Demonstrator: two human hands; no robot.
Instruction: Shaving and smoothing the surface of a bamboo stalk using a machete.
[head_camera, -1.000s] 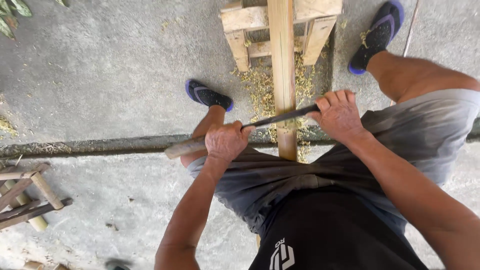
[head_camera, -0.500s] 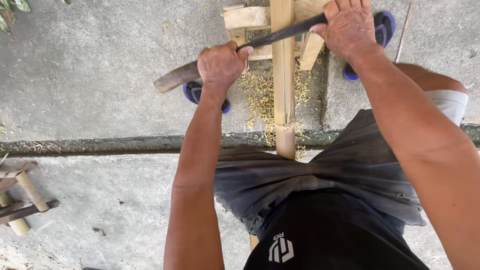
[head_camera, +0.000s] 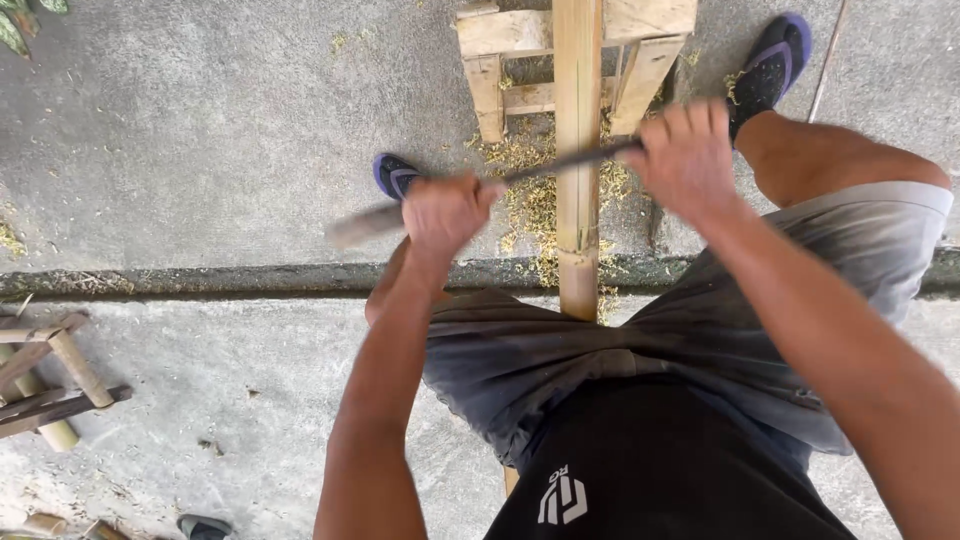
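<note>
Bamboo offcuts and a small lashed frame lie at the near left on the concrete floor. Moving right, the left hand is clenched around the wooden handle end of a long dark blade, blurred by motion. The blade lies crosswise, touching the upper face of a pale bamboo pole that runs from between the person's thighs out to a rough wooden stand at the far side. Fine yellow shavings are scattered on the floor under the pole, around the stand's legs, so a fair amount of scraping looks done; how much of the pole's skin remains, I cannot tell. Further right, the right hand is closed in a fist over the blade's other end. Blue sandals are planted either side of the pole.
</note>
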